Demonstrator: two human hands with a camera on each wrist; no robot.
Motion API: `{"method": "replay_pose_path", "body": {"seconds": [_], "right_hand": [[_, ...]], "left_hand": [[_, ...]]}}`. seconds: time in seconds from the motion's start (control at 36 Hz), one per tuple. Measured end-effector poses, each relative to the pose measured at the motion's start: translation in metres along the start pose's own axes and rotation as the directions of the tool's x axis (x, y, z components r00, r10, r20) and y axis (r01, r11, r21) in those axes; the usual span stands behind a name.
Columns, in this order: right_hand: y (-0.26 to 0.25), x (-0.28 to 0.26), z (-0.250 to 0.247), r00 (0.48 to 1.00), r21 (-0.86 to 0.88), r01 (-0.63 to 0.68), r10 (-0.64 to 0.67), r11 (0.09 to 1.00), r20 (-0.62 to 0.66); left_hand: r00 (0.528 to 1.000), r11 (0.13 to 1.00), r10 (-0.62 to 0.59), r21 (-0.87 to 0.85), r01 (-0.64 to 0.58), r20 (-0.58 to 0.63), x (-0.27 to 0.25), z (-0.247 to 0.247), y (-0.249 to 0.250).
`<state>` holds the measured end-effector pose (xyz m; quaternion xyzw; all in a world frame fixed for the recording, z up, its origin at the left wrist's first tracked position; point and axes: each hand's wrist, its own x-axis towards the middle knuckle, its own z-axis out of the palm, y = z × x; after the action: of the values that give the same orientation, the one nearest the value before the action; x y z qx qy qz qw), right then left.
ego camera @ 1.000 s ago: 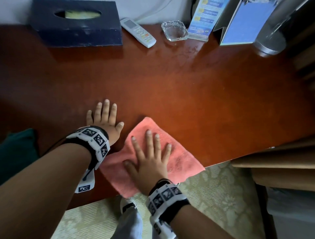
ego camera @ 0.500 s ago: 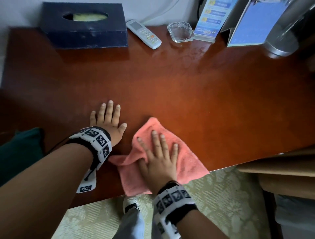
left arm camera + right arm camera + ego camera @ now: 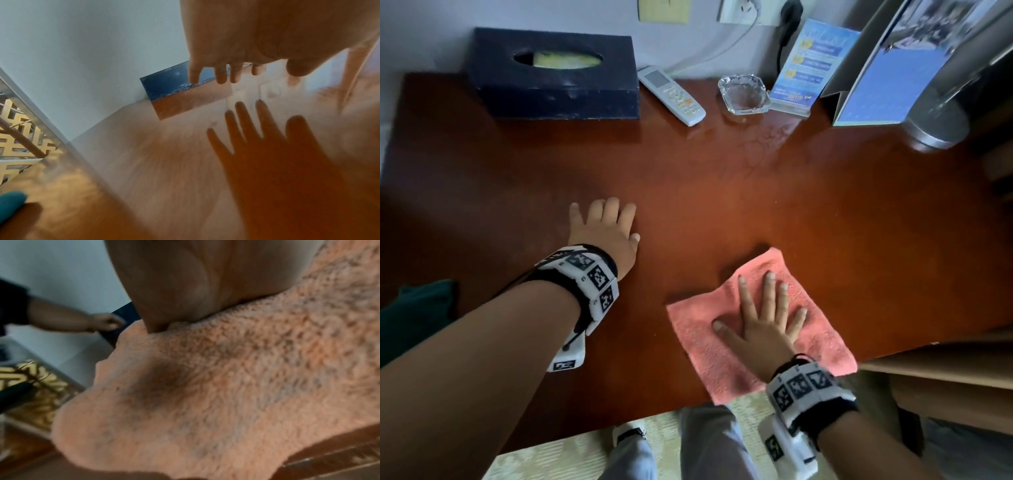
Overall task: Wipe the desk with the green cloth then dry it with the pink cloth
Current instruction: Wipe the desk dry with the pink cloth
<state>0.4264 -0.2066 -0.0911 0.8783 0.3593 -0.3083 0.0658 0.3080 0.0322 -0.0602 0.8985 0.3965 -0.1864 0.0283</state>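
The pink cloth (image 3: 815, 315) lies spread flat on the reddish-brown desk (image 3: 756, 192) near its front edge, one corner hanging over. My right hand (image 3: 763, 318) presses flat on the cloth with fingers spread; the right wrist view is filled by the pink cloth (image 3: 236, 378). My left hand (image 3: 606, 226) rests on bare wood to the left, fingers straight. In the left wrist view, the left hand (image 3: 232, 71) hovers over its reflection in the glossy desk. The green cloth (image 3: 414, 308) sits dark at the desk's left edge, also a green cloth (image 3: 10, 203) corner in the left wrist view.
Along the back wall stand a dark blue tissue box (image 3: 554, 75), a white remote (image 3: 671, 94), a glass ashtray (image 3: 744, 94), a blue leaflet stand (image 3: 808, 61), a folded card (image 3: 876, 78) and a metal lamp base (image 3: 938, 126). A wooden shelf (image 3: 945, 370) sits right of the desk.
My right hand has slid the pink cloth to the right along the front edge, and it now lies flatter. The left hand stays flat on the desk.
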Motion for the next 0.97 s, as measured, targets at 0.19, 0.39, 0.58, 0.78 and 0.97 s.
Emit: {"method": "replay_pose_path", "body": {"seconds": [0.19, 0.39, 0.58, 0.78, 0.97], "right_hand": [[-0.027, 0.009, -0.008, 0.987, -0.034, 0.145, -0.142, 0.989, 0.070], [-0.034, 0.026, -0.020, 0.973, -0.056, 0.219, -0.213, 0.974, 0.091], [-0.044, 0.050, -0.036, 0.961, -0.053, 0.264, -0.258, 0.963, 0.104], [-0.068, 0.107, -0.066, 0.967, -0.084, 0.254, -0.252, 0.964, 0.035], [-0.089, 0.182, -0.115, 0.969, -0.061, 0.237, -0.240, 0.970, -0.064]], "left_hand": [[0.996, 0.994, -0.024, -0.108, 0.034, 0.090, 0.046, -0.010, 0.011], [0.985, 0.986, -0.070, -0.139, 0.092, 0.159, 0.079, 0.003, 0.015], [0.987, 0.979, -0.073, -0.178, 0.099, 0.143, 0.078, 0.010, 0.017], [0.965, 0.975, -0.077, -0.183, 0.125, 0.253, 0.082, 0.003, 0.017], [0.949, 0.973, -0.068, -0.188, 0.131, 0.309, 0.085, 0.000, 0.015]]}}
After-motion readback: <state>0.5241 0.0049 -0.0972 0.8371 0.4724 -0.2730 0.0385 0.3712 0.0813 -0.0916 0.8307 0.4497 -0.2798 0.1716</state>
